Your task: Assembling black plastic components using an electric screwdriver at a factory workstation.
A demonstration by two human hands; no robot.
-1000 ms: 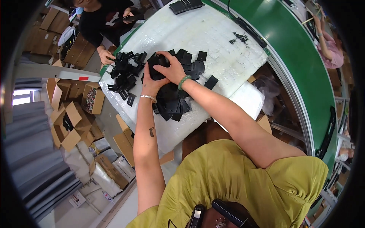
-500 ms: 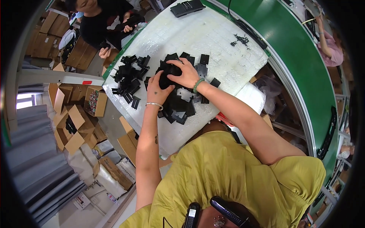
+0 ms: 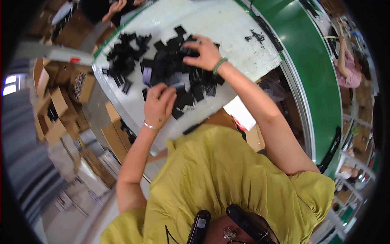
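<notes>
A heap of flat black plastic pieces [image 3: 162, 67] lies spread on the white-topped table [image 3: 219, 24]. Over its right side is my right hand [image 3: 208, 53], fingers and thumb apart, touching or just above the pieces. At the heap's near left edge my left hand [image 3: 158, 105] has its fingers curled together; what they hold, if anything, is hidden. A purplish-grey piece [image 3: 147, 75] shows by the left fingertips. Left of the heap lies a second pile of small black parts [image 3: 124, 55]. Motion smears the pieces somewhat.
Small black scraps [image 3: 254, 37] lie at the table's far right. A green conveyor belt [image 3: 313, 77] curves along the right. Open cardboard boxes [image 3: 61, 103] stand on the left floor. One person's hand [image 3: 115, 10] shows beyond the table; another person in pink [image 3: 348, 73] is across the belt.
My hands were close together around a bunch of black pieces; they have moved apart, the left toward me. The pieces now lie more spread out. The whole view has shifted.
</notes>
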